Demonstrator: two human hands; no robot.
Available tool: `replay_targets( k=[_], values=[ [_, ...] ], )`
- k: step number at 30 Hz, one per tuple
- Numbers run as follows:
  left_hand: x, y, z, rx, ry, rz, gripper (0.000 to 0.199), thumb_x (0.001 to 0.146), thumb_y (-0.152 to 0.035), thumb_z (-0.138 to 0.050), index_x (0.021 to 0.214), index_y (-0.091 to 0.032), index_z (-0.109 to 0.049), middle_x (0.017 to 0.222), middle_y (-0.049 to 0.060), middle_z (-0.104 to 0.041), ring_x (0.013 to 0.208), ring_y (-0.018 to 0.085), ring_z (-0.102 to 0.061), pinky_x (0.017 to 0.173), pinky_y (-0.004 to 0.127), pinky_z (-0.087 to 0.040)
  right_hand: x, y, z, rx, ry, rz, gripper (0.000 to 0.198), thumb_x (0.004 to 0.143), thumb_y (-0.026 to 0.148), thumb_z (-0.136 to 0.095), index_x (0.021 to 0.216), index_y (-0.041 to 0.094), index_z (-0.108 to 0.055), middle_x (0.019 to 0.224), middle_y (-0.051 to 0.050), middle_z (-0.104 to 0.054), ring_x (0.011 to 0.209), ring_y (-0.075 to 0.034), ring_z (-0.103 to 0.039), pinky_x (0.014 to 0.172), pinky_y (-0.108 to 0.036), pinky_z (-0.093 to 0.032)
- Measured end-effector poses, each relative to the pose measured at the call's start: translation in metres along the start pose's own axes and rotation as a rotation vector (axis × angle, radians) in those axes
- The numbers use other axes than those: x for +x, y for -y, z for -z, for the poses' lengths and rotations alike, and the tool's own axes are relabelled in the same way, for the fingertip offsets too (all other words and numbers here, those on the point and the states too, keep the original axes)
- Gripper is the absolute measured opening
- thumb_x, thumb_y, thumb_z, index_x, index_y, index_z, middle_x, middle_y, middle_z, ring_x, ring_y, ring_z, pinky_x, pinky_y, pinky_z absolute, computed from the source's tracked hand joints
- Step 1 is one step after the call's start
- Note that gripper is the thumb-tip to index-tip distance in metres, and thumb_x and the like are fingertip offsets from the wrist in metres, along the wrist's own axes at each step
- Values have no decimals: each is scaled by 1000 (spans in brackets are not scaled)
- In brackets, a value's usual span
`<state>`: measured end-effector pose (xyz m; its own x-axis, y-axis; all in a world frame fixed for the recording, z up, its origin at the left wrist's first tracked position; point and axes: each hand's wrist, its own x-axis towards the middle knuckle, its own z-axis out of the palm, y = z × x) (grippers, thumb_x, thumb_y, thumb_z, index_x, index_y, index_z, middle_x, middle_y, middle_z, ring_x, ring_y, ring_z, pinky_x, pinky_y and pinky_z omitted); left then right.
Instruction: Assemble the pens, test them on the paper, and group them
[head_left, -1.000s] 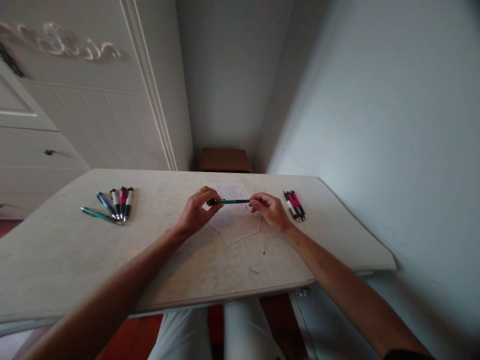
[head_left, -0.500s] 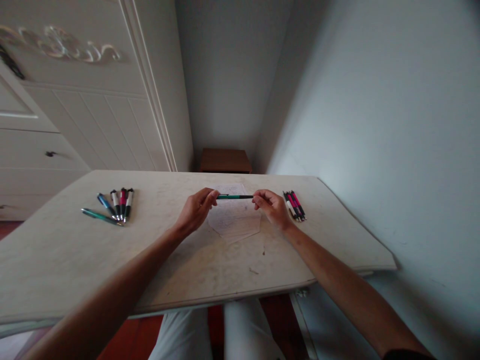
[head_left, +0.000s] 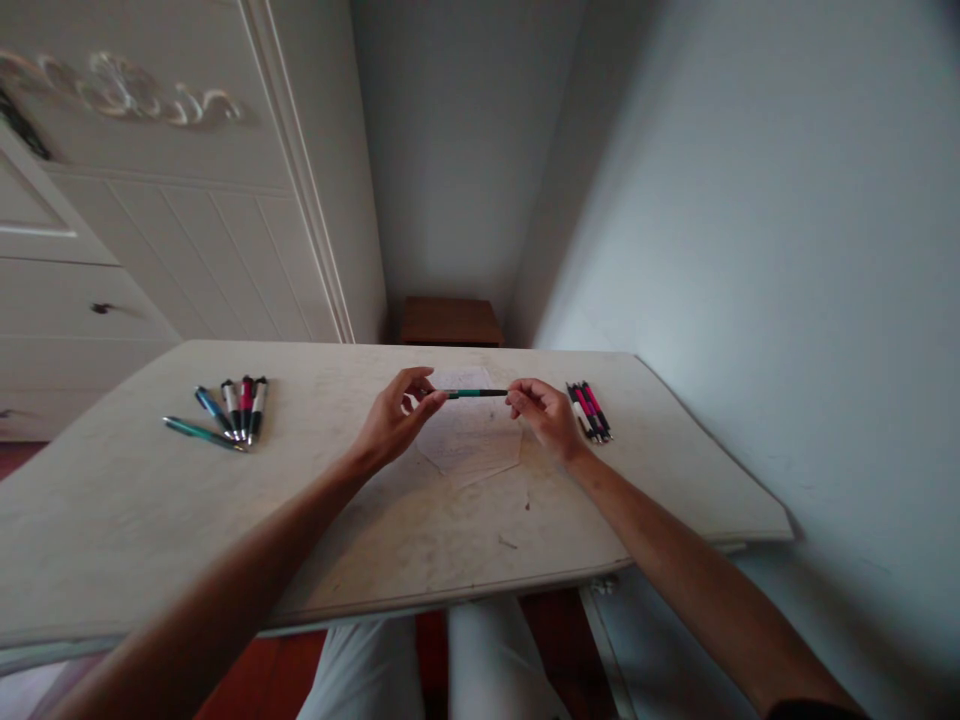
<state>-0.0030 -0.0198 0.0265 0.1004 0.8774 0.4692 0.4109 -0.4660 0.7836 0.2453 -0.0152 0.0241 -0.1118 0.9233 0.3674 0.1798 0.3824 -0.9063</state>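
A green and black pen (head_left: 476,393) is held level above the sheets of paper, stretched between both hands. My right hand (head_left: 541,408) pinches its dark end with thumb and fingertips. At the other end, the thumb of my left hand (head_left: 397,412) touches the pen, with the index finger lifted and the other fingers curled loosely behind. The fingers partly hide that end. Beneath lie thin, creased sheets of paper (head_left: 472,450) with faint writing.
On the pale table (head_left: 375,560), a green pen (head_left: 199,432), a blue pen (head_left: 214,408) and several other pens (head_left: 246,405) lie fanned at left. More pens (head_left: 591,410), pink, black and white, lie beside my right wrist. A wall (head_left: 750,250) borders the right side.
My left index finger has lifted off the pen and the left grip has loosened. The pen has shifted very slightly to the right; my right hand keeps its pinch.
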Motion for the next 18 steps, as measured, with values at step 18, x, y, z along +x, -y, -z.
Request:
replay_targets(
  k=[18],
  values=[
    [2, 2, -1, -83, -16, 37, 43, 80, -47, -65, 108, -15, -60, 89, 7, -68, 74, 16, -63, 63, 27, -49, 1, -2, 2, -20, -7, 7, 24, 80, 41, -65, 83, 18, -63, 73, -1, -62, 62, -13, -57, 62, -27, -47]
  ],
)
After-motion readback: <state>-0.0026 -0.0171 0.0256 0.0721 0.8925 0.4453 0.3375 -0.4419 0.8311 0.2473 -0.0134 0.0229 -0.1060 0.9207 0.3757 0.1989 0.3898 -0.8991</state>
